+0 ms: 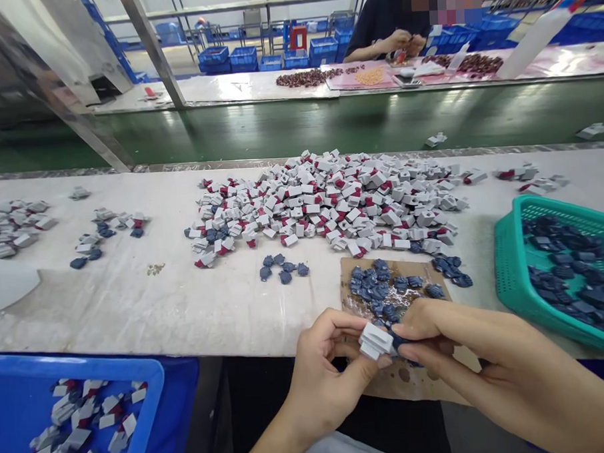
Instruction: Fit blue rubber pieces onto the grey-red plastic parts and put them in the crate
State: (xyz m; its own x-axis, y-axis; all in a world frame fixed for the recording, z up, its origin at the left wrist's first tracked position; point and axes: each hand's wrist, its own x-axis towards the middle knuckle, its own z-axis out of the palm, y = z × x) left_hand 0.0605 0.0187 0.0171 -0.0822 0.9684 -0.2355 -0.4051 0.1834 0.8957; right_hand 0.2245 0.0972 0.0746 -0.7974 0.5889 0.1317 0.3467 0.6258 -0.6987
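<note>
Between the thumb and fingers of my left hand (pixel 328 372) is a light grey blocky plastic part (pixel 376 341). My right hand (pixel 452 347) pinches a small dark blue plastic piece (pixel 398 340) against the grey part's right side. Its far side is hidden by my fingers. Both hands are over a brown cardboard sheet (pixel 353 308) at the table's front edge. On that sheet lie several dark blue pieces (pixel 369 283), with wet or shiny spots around them. A large heap of grey and dark red parts (pixel 325 199) lies just behind.
A green basket (pixel 507 244) of dark blue pieces stands at right. At lower left is a blue tray (pixel 153 386) holding joined parts. Behind the table (pixel 225 303) runs a green conveyor belt (pixel 278 127) with a few grey parts. Across it, a person (pixel 388 22) works at another table.
</note>
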